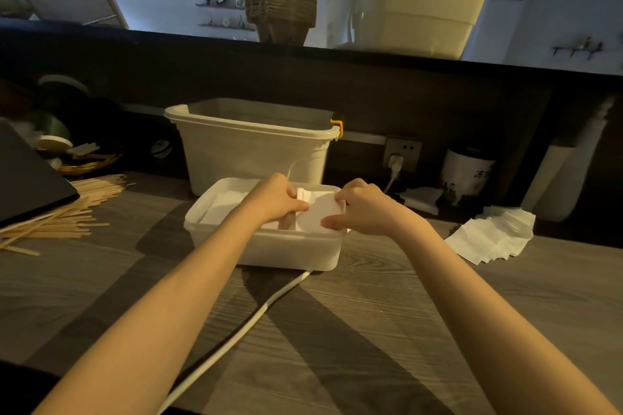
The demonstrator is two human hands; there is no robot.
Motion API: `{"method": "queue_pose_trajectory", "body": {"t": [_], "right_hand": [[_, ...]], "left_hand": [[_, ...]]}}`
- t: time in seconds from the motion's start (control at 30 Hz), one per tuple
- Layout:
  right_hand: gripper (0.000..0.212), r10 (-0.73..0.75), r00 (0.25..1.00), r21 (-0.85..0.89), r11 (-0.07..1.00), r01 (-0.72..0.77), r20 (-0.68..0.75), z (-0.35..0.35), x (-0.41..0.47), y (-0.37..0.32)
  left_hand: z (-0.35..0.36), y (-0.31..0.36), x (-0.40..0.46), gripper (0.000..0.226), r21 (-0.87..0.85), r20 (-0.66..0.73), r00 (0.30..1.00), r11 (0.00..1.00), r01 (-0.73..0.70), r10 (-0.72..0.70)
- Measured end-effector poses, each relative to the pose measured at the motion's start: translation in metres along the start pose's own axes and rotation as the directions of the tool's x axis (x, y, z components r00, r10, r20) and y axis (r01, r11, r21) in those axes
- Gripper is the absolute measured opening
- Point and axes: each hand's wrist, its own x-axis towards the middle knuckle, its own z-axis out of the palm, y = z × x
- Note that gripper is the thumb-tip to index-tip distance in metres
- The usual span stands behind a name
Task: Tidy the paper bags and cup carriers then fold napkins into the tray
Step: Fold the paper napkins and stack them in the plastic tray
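pinching a folded napkin (318, 212) over the white tray (290, 251) on the counter (371, 330), the left hand (274, 199) and right hand (362, 212) are on the napkin-folding step, which next likely calls for laying it flat beside those already inside.

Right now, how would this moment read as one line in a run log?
step: placing folded napkin in white tray | left hand: holds napkin | right hand: holds napkin | loose napkins: right of tray
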Motion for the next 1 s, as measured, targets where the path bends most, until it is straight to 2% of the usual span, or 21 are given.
{"method": "queue_pose_trajectory", "body": {"t": [0.13, 0.33, 0.43, 0.5, 0.57, 0.6, 0.67, 0.8, 0.9, 1.0], "right_hand": [[0.067, 0.051, 0.998, 0.035, 0.998, -0.050, -0.031, 0.000, -0.002, 0.005], [0.055, 0.040, 0.998, 0.083, 0.996, -0.044, 0.052, -0.003, -0.006, 0.006], [0.043, 0.025, 0.996, 0.111, 0.993, -0.034, 0.082, -0.003, -0.008, 0.006], [0.042, 0.021, 0.997, 0.118, 0.993, -0.030, 0.081, -0.003, -0.008, 0.006], [0.042, 0.025, 0.997, 0.125, 0.991, -0.035, 0.079, -0.002, -0.008, 0.007], [0.043, 0.026, 0.996, 0.122, 0.992, -0.036, 0.079, -0.001, -0.007, 0.007], [0.045, 0.026, 0.997, 0.098, 0.995, -0.033, 0.073, 0.000, -0.004, 0.007], [0.053, 0.015, 0.990, -0.017, 1.000, -0.013, 0.142, -0.003, 0.005, 0.007], [0.056, 0.041, 0.978, -0.077, 0.997, -0.026, 0.205, -0.008, 0.010, 0.007], [0.056, 0.009, 0.982, -0.101, 0.995, 0.010, 0.188, -0.012, 0.008, 0.005]], "left_hand": [[0.003, 0.003, 0.007, 0.016, -0.016, -0.161, 0.986, 0.999, 0.042, -0.044], [0.003, 0.003, 0.017, 0.010, -0.086, -0.179, 0.984, 0.996, -0.002, -0.013], [0.006, 0.001, 0.019, 0.015, -0.056, -0.142, 0.990, 0.998, 0.005, -0.013], [0.009, -0.001, 0.017, 0.030, 0.019, -0.152, 0.988, 1.000, 0.006, -0.003], [0.011, 0.002, 0.012, 0.043, 0.125, -0.239, 0.967, 0.990, -0.062, 0.091], [0.011, 0.005, 0.010, 0.043, 0.164, -0.258, 0.952, 0.978, -0.126, 0.166], [0.011, 0.012, 0.005, 0.034, 0.168, -0.158, 0.954, 0.959, -0.229, 0.256], [0.011, 0.017, 0.004, 0.038, 0.182, 0.153, 0.974, 0.964, -0.196, 0.169], [0.009, 0.018, 0.005, 0.045, 0.204, 0.249, 0.957, 0.958, -0.201, 0.147], [0.007, 0.021, 0.005, 0.045, 0.233, 0.277, 0.952, 0.953, -0.195, 0.127]]}}
